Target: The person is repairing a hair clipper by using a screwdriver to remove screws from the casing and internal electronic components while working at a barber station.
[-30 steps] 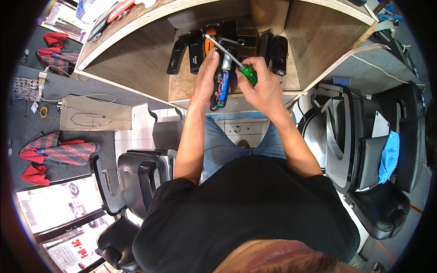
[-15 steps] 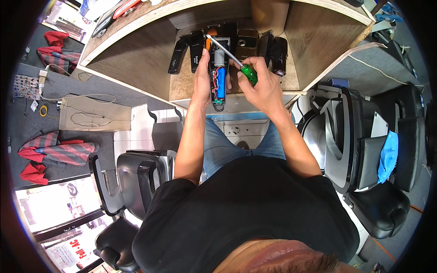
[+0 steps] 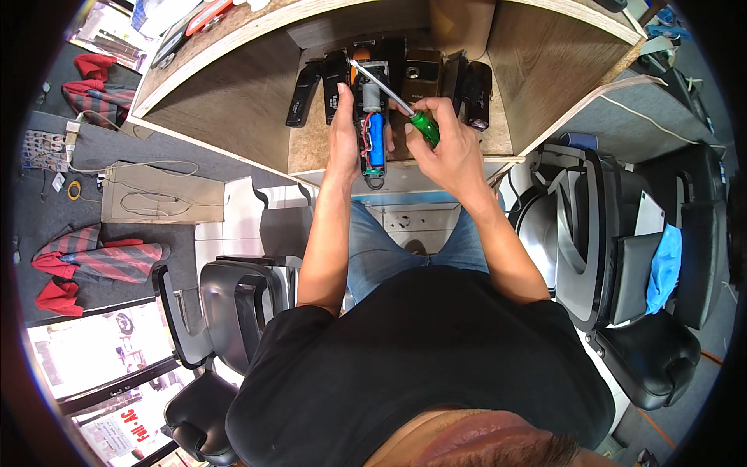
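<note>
My left hand [image 3: 343,140] is closed round an opened hair clipper [image 3: 366,163], its fingers partly hidden behind the body. Inside the casing a grey motor [image 3: 371,97], a blue battery [image 3: 377,140] and red wires lie bare. A screwdriver with a green handle [image 3: 424,128] is gripped in my right hand [image 3: 455,152]. Its metal shaft [image 3: 385,87] slants up and left across the clipper's upper end, with the tip near an orange piece. I cannot tell whether the tip touches the clipper.
Behind my hands, several black clippers [image 3: 303,95] and a gold-brown boxy device [image 3: 422,76] stand in a wooden shelf compartment [image 3: 545,74]. Black salon chairs [image 3: 241,303] flank me on both sides. A striped red and grey cloth [image 3: 101,257] is at the left, and a blue cloth [image 3: 664,268] at the right.
Hardly anything differs. The screwdriver and my right hand have shifted very slightly left; both hands keep their holds.
</note>
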`<state>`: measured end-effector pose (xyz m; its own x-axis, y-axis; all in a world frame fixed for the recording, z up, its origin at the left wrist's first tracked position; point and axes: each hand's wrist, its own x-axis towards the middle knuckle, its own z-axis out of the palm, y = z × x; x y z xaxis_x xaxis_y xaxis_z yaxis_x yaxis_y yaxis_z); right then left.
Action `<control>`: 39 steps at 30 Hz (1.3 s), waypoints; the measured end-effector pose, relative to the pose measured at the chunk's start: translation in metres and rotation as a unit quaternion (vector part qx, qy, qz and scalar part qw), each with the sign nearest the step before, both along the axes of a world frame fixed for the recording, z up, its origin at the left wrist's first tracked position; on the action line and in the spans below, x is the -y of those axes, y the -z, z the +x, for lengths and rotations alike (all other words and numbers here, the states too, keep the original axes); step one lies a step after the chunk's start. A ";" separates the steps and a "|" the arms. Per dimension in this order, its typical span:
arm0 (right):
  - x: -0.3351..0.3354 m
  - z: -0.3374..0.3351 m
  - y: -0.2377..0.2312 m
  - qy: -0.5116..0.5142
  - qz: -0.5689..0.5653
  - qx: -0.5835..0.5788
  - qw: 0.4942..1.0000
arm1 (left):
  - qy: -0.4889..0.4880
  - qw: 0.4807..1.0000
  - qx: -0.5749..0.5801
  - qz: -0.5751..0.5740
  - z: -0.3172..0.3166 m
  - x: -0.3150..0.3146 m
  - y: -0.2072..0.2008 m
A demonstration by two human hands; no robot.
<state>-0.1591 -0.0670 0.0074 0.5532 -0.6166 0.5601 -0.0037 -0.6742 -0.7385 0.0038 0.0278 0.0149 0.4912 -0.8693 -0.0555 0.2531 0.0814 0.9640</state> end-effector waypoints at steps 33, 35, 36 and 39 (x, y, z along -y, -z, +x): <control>0.002 -0.001 -0.004 -0.024 -0.026 -0.018 0.999 | -0.038 0.995 0.091 -0.023 -0.007 0.000 0.007; 0.002 -0.002 -0.005 -0.029 -0.016 -0.033 0.999 | -0.039 0.995 0.088 -0.021 -0.010 -0.001 0.003; 0.003 -0.002 -0.004 -0.030 -0.024 -0.027 0.999 | -0.051 0.994 0.096 -0.012 -0.016 -0.003 -0.004; 0.003 -0.003 -0.004 -0.029 -0.034 -0.018 0.999 | -0.064 0.992 0.110 -0.010 -0.021 -0.002 -0.009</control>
